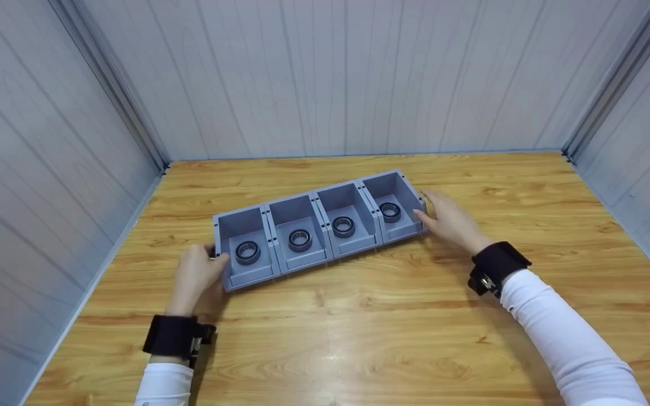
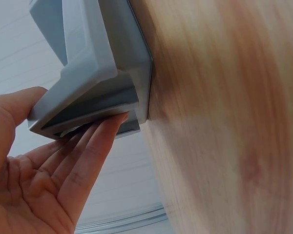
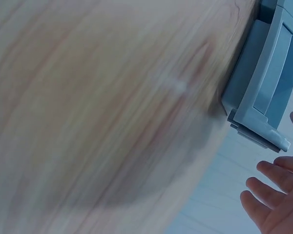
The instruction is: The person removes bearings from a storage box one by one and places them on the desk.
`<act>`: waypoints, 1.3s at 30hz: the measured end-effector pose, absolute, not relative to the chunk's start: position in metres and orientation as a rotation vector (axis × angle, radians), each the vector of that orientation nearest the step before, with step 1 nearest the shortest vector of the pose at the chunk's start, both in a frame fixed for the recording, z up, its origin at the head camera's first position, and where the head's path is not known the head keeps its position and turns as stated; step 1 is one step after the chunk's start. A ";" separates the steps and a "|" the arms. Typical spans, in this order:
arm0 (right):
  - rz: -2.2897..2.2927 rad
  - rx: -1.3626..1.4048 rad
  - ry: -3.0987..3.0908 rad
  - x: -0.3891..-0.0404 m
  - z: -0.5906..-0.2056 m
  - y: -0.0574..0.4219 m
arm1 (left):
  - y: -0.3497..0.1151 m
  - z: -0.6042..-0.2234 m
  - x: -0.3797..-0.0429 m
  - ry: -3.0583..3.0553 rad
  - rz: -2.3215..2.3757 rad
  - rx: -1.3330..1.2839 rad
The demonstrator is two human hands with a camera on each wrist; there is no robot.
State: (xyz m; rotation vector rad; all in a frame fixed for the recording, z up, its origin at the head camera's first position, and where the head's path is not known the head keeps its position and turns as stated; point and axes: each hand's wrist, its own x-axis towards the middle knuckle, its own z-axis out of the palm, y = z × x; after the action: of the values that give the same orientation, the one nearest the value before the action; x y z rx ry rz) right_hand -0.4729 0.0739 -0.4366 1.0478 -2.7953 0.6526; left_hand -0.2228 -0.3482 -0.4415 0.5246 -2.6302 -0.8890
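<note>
A row of four joined grey bins (image 1: 323, 225) lies on the wood-grained tabletop (image 1: 359, 338), between the person's two hands. Its long axis runs aslant: the left end is nearer the person, the right end farther off, towards the back wall (image 1: 313, 79). The low front lips face the person, turned somewhat to the person's right; the tall backs point away. Each bin holds one dark ring (image 1: 239, 254) lying flat with its hole upward; in the rightmost bin the ring sits close to the left divider.

The left hand (image 1: 198, 273) pinches the row's left end wall, thumb on the rim, fingers close together. The right hand (image 1: 453, 221) is at the other end, its fingers spread a little and the thumb held away from them.

Only the head view shows the rings and the whole slant of the row. There the left fingers are mostly hidden; the left wrist view reveals them reaching beneath a ledge on the bin's outer side, with the base edge against the wood. From above, the right hand seems to meet the bin, yet the right wrist view shows a gap between the fingertips and the bin's corner.
</note>
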 end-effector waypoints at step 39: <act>1.077 0.814 -2.784 -0.483 -0.440 0.067 | -0.343 -0.437 -0.234 -2.711 -1.027 0.536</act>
State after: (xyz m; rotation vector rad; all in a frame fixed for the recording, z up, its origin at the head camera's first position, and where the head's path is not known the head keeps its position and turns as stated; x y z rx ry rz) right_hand -0.4831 0.0674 -0.4395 0.8141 -2.7843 1.0770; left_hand -0.2336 -0.3427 -0.4367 0.5362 -2.7109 -1.0272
